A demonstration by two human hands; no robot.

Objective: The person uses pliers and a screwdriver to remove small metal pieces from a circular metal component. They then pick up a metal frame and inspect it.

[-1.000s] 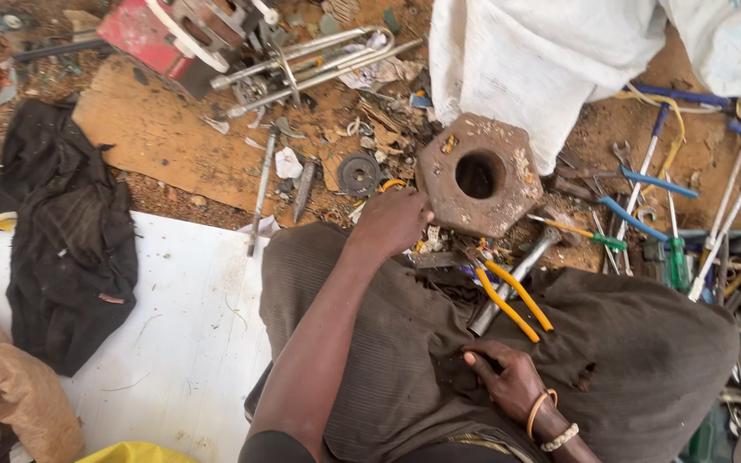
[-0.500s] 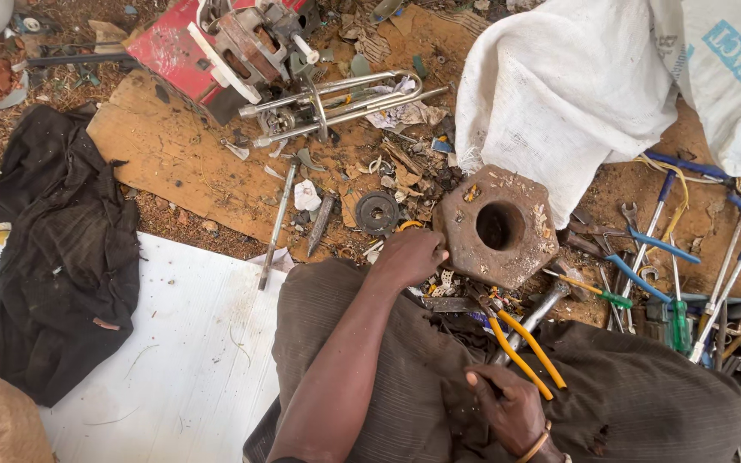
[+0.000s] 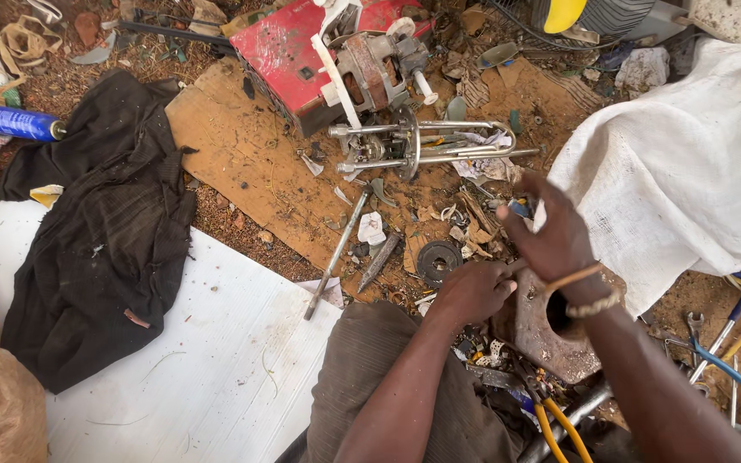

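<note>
My left hand (image 3: 472,291) has its fingers curled on the left edge of a rusty metal block (image 3: 535,336) with a round hole, which stands on the ground in front of my lap. My right hand (image 3: 551,236), with bracelets at the wrist, is stretched forward above the block. Its fingers are spread and it holds nothing. It hovers beside a heap of small scrap parts and a dark metal disc (image 3: 439,260). Yellow-handled pliers (image 3: 559,424) lie by my knee under the right forearm, which hides part of the block.
An electric motor (image 3: 379,64) sits on a red casing (image 3: 285,47), with a chrome rod frame (image 3: 422,146) below it. A white sack (image 3: 679,180) is at the right, blue-handled tools (image 3: 722,360) beyond it. At the left are a black cloth (image 3: 105,231), a white board (image 3: 190,360) and a blue can (image 3: 15,123).
My right hand has risen from my lap and reached forward over the block with its fingers spread. The left hand stays at the block's edge. The view has tilted further forward.
</note>
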